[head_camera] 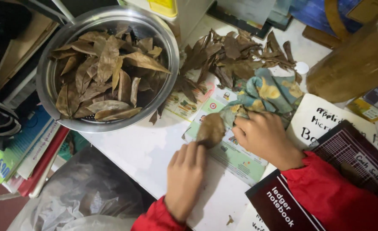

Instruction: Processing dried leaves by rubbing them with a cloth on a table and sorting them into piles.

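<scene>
Your left hand (184,179) pinches a dry leaf (210,129) to keep it still, while your right hand (263,136) presses a cloth (263,92) on it.

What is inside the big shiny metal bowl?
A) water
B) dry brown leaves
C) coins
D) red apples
B: the metal bowl is filled with dry brown leaves, like the loose pile of leaves lying on the table beside it.

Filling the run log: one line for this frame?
left hand: pins leaf on table | right hand: holds cloth at leaf | bowl: leaves | pile: behind cloth
</scene>
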